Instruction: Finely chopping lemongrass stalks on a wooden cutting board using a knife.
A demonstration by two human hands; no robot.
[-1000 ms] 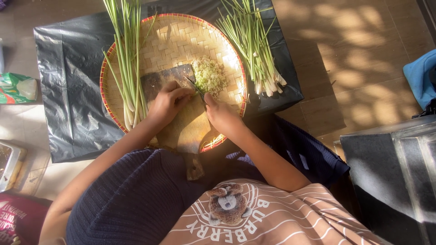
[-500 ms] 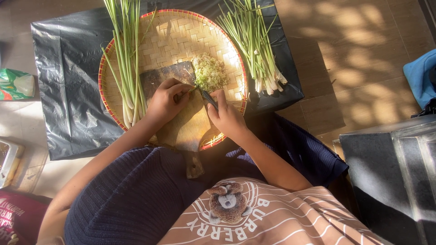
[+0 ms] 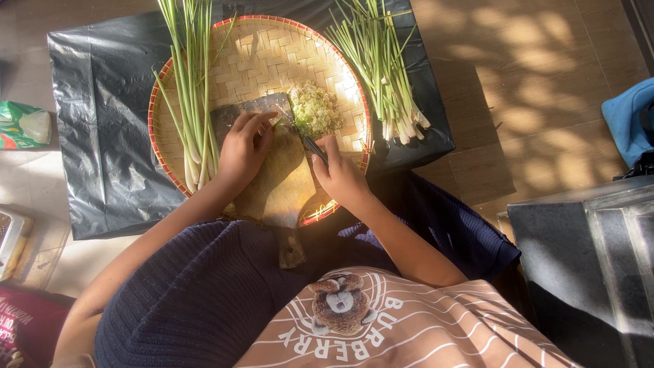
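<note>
A: A wooden floor (image 3: 545, 88) is being lit by patchy sunlight, and a black plastic sheet (image 3: 102, 136) is being used as a mat under a round woven tray (image 3: 266, 54).

B: What is being done at this step?

A: Slicing, as far as can be judged. A green stalk (image 3: 278, 123) is being pinned to the cutting board (image 3: 279, 184) by the left hand (image 3: 242, 146), its fingers curled down and closed over the stalk's end. A knife (image 3: 306, 140) is being gripped by the right hand (image 3: 340, 178), fingers wrapped shut round the handle, blade being laid just beside the left fingertips.

B: And what is being called for next?

A: Probably a short downward cut, with the left fingertips being kept clear of the blade and the stalk being fed forward.

B: What is being held in the tray?

A: The board is being carried inside it, with a heap of chopped pieces (image 3: 317, 109) being gathered at the board's far end. A bundle of long stalks (image 3: 191, 88) is being kept along the tray's left side. A second bundle (image 3: 381, 75) is lying outside the rim, on the sheet.
</note>
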